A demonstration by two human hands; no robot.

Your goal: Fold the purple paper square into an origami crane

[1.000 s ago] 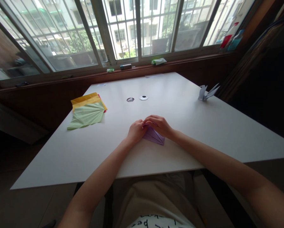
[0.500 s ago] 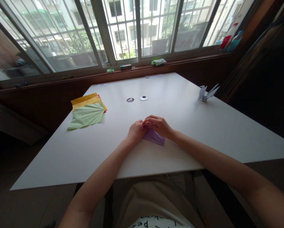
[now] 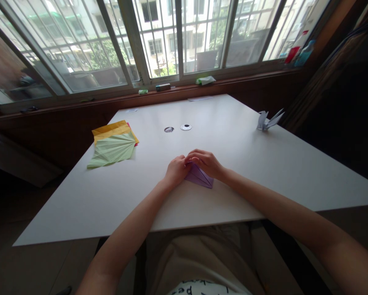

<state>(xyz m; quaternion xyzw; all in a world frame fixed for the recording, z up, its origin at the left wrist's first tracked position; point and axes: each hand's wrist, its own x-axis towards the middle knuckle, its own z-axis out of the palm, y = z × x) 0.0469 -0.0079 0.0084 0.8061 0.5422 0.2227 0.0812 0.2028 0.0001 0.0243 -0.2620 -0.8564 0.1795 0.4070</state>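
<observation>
A purple folded paper (image 3: 200, 178) lies on the white table near its front edge, with crease lines running to its lower right corner. My left hand (image 3: 176, 169) is closed at the paper's upper left side, its fingertips meeting those of the other hand. Arched over the paper's upper part is my right hand (image 3: 207, 160), fingers bent and pressed together at the far edge. The paper's far end is hidden beneath both hands.
Creased light green paper (image 3: 113, 150) overlaps yellow paper (image 3: 110, 129) at the left of the table (image 3: 233, 123). Two round discs, one patterned (image 3: 169, 129) and one white with black (image 3: 186, 127), lie ahead. A grey origami crane (image 3: 265, 122) stands near the right edge.
Both hands stay at the same spot on the purple paper. The right thumb has shifted very slightly; nothing else has visibly moved.
</observation>
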